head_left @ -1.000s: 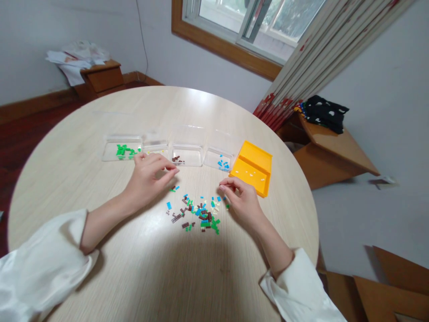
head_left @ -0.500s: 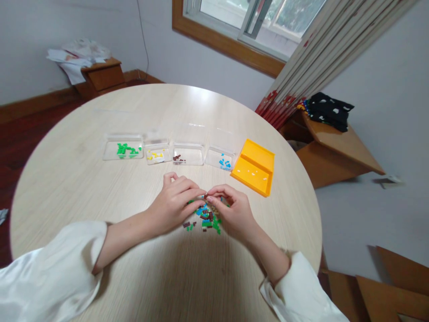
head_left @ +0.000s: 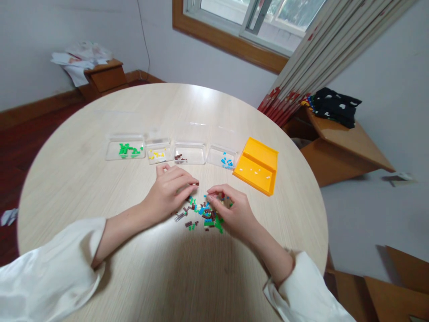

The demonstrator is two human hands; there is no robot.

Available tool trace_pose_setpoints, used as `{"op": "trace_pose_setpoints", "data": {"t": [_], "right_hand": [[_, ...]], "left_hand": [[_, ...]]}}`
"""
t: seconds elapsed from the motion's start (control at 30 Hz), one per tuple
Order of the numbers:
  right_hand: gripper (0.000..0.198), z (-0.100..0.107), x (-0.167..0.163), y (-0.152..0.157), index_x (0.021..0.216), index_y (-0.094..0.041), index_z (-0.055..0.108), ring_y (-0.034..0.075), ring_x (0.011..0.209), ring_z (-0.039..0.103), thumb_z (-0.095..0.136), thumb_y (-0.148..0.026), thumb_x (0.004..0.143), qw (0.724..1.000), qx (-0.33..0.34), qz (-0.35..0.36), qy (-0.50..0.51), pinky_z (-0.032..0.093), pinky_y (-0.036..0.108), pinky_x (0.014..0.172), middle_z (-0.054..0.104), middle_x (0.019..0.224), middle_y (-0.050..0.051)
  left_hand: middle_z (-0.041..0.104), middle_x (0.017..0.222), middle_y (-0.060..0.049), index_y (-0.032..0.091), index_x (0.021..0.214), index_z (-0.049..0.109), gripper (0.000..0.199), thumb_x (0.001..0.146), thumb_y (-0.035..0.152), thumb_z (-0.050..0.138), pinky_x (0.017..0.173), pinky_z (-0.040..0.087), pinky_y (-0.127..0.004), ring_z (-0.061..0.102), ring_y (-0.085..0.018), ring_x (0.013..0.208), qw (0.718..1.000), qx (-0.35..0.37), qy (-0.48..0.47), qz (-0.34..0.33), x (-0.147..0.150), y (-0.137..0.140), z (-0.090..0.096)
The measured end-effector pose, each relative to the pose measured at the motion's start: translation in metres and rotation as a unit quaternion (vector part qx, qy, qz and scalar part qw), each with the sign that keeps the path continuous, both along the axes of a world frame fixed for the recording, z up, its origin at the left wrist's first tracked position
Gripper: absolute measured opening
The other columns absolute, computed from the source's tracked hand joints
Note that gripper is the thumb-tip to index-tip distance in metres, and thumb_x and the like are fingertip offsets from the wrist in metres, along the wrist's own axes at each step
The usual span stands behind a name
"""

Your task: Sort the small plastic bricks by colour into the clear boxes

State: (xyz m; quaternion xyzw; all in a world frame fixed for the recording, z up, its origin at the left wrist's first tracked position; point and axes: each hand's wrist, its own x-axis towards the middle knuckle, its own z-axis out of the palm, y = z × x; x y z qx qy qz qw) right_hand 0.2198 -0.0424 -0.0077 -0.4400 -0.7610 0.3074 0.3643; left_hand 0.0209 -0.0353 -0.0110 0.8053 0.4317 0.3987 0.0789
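Just below frame centre, the left hand [head_left: 169, 188] pinches a brown brick [head_left: 197, 184] beside the mixed brick pile [head_left: 209, 215], the right hand [head_left: 233, 205] curls at a blue piece [head_left: 205, 196], grip impossible to tell, and a light touch looks best here!

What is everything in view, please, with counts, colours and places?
round table: one, pale, centre
clear trays: four, transparent, row on table
sorted pieces: several per tray, green, yellow, brown, blue, left-to-right
open box: one, yellow-orange, right of trays
white pieces: a few, white, inside it
mixed pile: many pieces, brown, green, blue, cream, before trays
window: one, brown surround, back wall
curtain: one, cream and red, beside window
cable: one, dark, back wall
wooden furniture: several, brown, left and right
paper heap: one, white, left furniture
cloth: one, black and white, right furniture
sleeves: two, white, lower corners
left hand: one, bare, left of pile, brown piece at fingers
right hand: one, bare, over pile's right
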Motion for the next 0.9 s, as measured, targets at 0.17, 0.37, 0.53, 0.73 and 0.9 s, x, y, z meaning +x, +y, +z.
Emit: {"op": "trace_pose_setpoints", "data": {"t": [0.17, 0.37, 0.53, 0.73, 0.9], "right_hand": [[0.011, -0.004, 0.003, 0.004, 0.088, -0.019, 0.062, 0.014, 0.076, 0.060, 0.054, -0.014, 0.083, 0.998, 0.039, 0.018, -0.044, 0.048, 0.027, 0.071, 0.064, 0.080, 0.004], [0.013, -0.005, 0.004, 0.005, 0.093, -0.018, 0.060, 0.015, 0.080, 0.059, 0.053, -0.013, 0.083, 0.997, 0.033, 0.030, -0.066, 0.048, 0.028, 0.073, 0.063, 0.083, 0.004], [0.012, -0.005, 0.004, 0.005, 0.089, -0.019, 0.061, 0.016, 0.084, 0.058, 0.052, -0.012, 0.084, 0.994, 0.025, 0.045, -0.093, 0.047, 0.030, 0.076, 0.062, 0.085, 0.005], [0.018, -0.005, 0.004, 0.005, 0.084, -0.017, 0.062, 0.017, 0.086, 0.058, 0.047, -0.008, 0.084, 0.992, 0.033, 0.058, -0.103, 0.047, 0.030, 0.077, 0.060, 0.086, 0.006], [0.020, -0.005, 0.004, 0.005, 0.083, -0.018, 0.063, 0.016, 0.086, 0.057, 0.046, -0.007, 0.084, 0.992, 0.040, 0.060, -0.107, 0.047, 0.029, 0.076, 0.059, 0.085, 0.006]], "left_hand": [[0.073, 0.084, -0.001, 0.023, 0.084, 0.068, 0.017, 0.090, 0.028, 0.052, 0.081, 0.030, -0.039, 0.062, -0.018, 0.081, 0.998, -0.019, -0.008, 0.055, -0.009, 0.009, -0.002], [0.073, 0.087, -0.002, 0.024, 0.085, 0.069, 0.017, 0.087, 0.027, 0.052, 0.083, 0.032, -0.040, 0.062, -0.020, 0.085, 0.994, -0.058, 0.000, 0.092, -0.010, 0.014, -0.001], [0.072, 0.087, -0.001, 0.025, 0.081, 0.068, 0.014, 0.085, 0.029, 0.056, 0.087, 0.031, -0.043, 0.060, -0.021, 0.088, 0.988, -0.060, -0.007, 0.139, -0.018, 0.027, -0.001], [0.070, 0.083, -0.002, 0.023, 0.078, 0.066, 0.015, 0.085, 0.031, 0.056, 0.083, 0.031, -0.044, 0.059, -0.022, 0.083, 0.984, -0.030, -0.019, 0.173, -0.025, 0.046, -0.001], [0.070, 0.082, -0.001, 0.023, 0.078, 0.066, 0.013, 0.085, 0.030, 0.057, 0.083, 0.029, -0.043, 0.059, -0.023, 0.085, 0.982, -0.011, -0.018, 0.189, -0.027, 0.056, -0.004]]}}
